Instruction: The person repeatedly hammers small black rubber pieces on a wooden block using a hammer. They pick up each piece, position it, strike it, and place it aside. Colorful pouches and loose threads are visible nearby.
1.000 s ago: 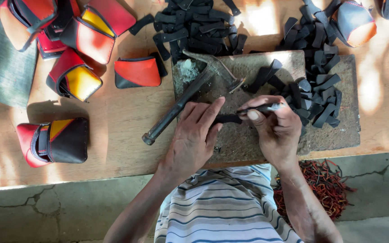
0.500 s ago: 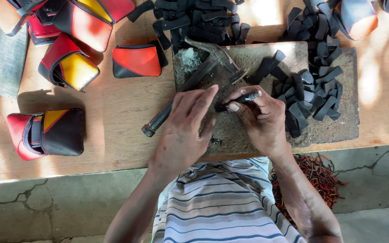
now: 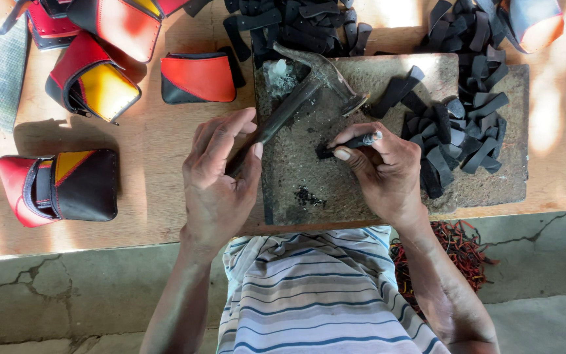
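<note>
A: Well, what does the punch point(image 3: 360, 139) look like?

B: A short, dark metal rod with a pale, shiny end. It lies nearly flat over the slab point(image 3: 322, 177), and its dark tip meets a small black strap point(image 3: 323, 151) there. The right hand point(image 3: 381, 174) has its thumb and fingers pinched shut around the rod.

A: And the slab?

B: A rough, grey-brown block on the wooden counter point(image 3: 145, 164), with a patch of black crumbs on its near part.

A: The hammer point(image 3: 302, 92)?

B: Its metal head rests on the slab's far part; the dark handle slants off the slab's left edge. The left hand point(image 3: 221, 177) lies loosely curled over the handle's end, fingers half open, not clenched. I cannot tell whether it truly grips it.

A: What else is around the slab?

B: A heap of black straps point(image 3: 460, 128) covers its right part, with more beyond its far edge. Left of the slab lie red, black and yellow pouches point(image 3: 90, 82).

A: What has changed from half a second ago?

B: Then both hands met over the slab's middle, fingertips close around the strap. Now the left hand has drawn back to the slab's left edge onto the handle, while the right keeps the punch on the strap. The hammer has not shifted.
</note>
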